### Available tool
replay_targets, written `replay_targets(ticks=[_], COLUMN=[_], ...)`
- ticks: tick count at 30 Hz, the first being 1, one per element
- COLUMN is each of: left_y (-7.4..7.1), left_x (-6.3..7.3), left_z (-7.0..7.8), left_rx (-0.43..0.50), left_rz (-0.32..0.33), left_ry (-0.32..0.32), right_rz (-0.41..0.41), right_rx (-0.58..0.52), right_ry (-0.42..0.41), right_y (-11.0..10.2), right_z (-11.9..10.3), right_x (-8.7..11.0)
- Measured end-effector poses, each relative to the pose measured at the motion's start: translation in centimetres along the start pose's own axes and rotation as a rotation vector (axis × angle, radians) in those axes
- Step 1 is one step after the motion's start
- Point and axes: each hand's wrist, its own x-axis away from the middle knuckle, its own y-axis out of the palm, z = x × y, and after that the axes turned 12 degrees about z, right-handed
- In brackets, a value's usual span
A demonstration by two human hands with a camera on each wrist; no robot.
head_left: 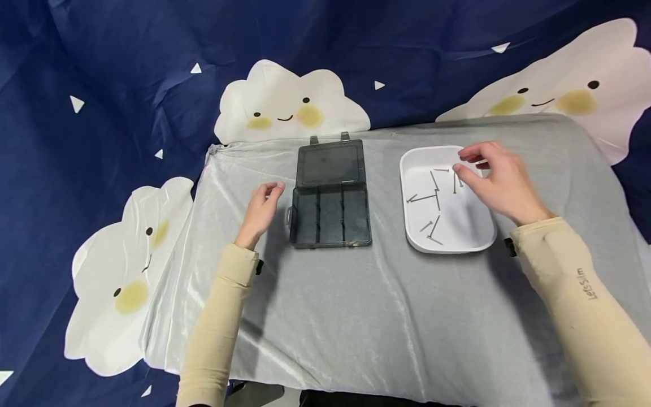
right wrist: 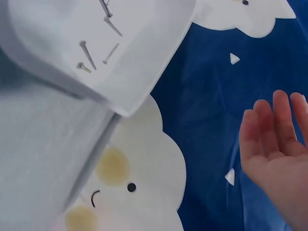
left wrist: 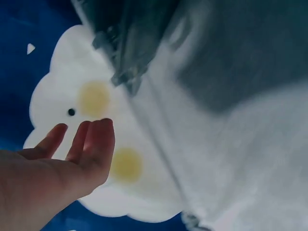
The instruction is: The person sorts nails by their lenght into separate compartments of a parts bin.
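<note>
Toward the desk's far edge, right of centre: one white tray, with loose screws mostly along its left side. Screws: likely light, stiff, sturdy, apt to roll; best pinched mid-shank. Left of the tray: one dark case, lid folded back, compartments upward; by my eye probably light, rigid plastic, best steadied at its near rim. Left hand: just beside the case's left edge, fingers loosely bent, holding nothing. Right hand: over the tray's far right corner, thumb and fingers parted, nothing pinched.
</note>
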Motion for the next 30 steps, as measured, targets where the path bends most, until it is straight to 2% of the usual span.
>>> replay_targets(ticks=[3, 9, 17, 20, 25, 30], left_y=[0.9, 2.3, 2.9, 3.0, 3.7, 4.2], left_x=[0.0, 0.0, 0.2, 0.0, -0.4, -0.6], left_z=[-0.9, -2.0, -2.6, -3.0, -4.3, -4.9], left_rx=[0.018, 0.056, 0.137, 0.189, 0.278, 0.320], left_rz=[-0.029, -0.094, -0.106, -0.114, -0.146, -0.149], left_ry=[-0.057, -0.150, -0.244, -0.302, -0.403, -0.440], right_rz=[-0.109, -0.327, -0.552, -0.594, -0.607, -0.640], right_rx=[0.021, 0.080, 0.158, 0.176, 0.202, 0.206], right_ry=[0.010, -0.053, -0.136, -0.158, -0.174, -0.184], right_y=[1.0, 3.2, 6.3, 7.3, 8.5, 9.3], right_z=[0.2, 0.8, 1.7, 2.1, 3.2, 4.2], right_x=[-0.6, -2.0, -2.9, -2.9, -2.6, -2.1])
